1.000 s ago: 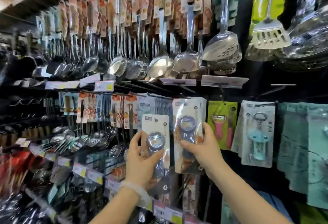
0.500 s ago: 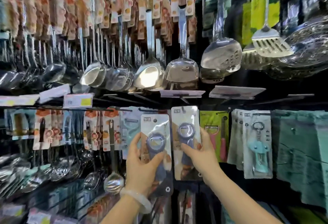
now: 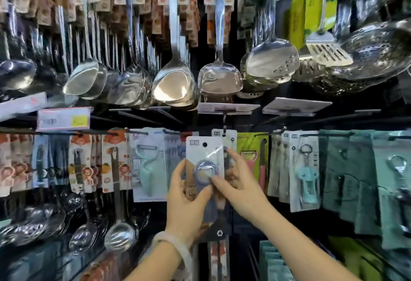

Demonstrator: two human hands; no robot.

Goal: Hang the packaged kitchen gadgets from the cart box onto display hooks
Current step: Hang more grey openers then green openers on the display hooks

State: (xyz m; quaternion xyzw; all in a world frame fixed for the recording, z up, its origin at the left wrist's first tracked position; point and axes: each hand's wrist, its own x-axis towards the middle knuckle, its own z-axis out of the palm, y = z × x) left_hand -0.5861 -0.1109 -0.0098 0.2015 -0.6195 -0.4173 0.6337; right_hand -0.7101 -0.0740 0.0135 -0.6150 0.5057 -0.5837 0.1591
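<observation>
My left hand (image 3: pixel 186 198) grips a carded bottle opener pack (image 3: pixel 203 154), a white card with a hang hole at its top and a blue-grey opener under clear plastic. It is held upright in front of the display. My right hand (image 3: pixel 241 188) touches the pack's right edge, thumb on the opener blister, fingers reaching behind to a second identical pack (image 3: pixel 230 138) that hangs on a black display hook (image 3: pixel 225 122). The held pack overlaps the hanging one. The cart box is out of view.
Steel ladles and spatulas (image 3: pixel 173 80) hang in a dense row above, colanders (image 3: pixel 375 54) at upper right. Price tag holders (image 3: pixel 226 108) jut out over the hooks. Peelers (image 3: pixel 146 165), a green peeler pack (image 3: pixel 253 154) and teal corkscrew packs (image 3: pixel 305 169) hang on neighbouring hooks.
The pack in my left hand moved right and up, now overlapping the hanging pack. My right hand shifted from holding the hanging pack's front to touching the held pack's edge.
</observation>
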